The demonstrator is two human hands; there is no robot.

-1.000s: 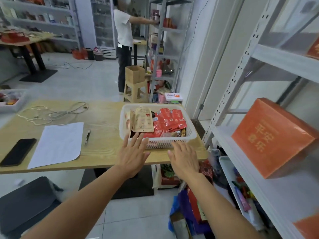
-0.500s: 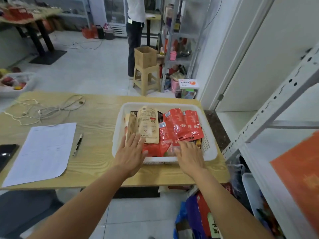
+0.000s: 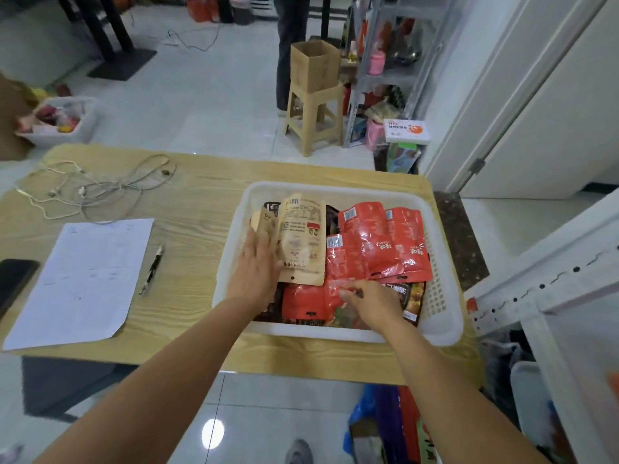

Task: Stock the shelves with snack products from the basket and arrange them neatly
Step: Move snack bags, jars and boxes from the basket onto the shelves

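Bright even indoor light; ceiling-lamp glare on floor (image 3: pixel 213 433); wide-angle edge distortion.

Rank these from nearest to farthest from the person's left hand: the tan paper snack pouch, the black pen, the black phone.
1. Tan paper snack pouch: in the white basket, touching the left hand on its right side.
2. Black pen: on the wooden table, left of the basket.
3. Black phone: at the table's far left edge.

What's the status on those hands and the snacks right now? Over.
Left hand flat on tan pouch. Right hand pinching red packet in basket. Nothing blocking.
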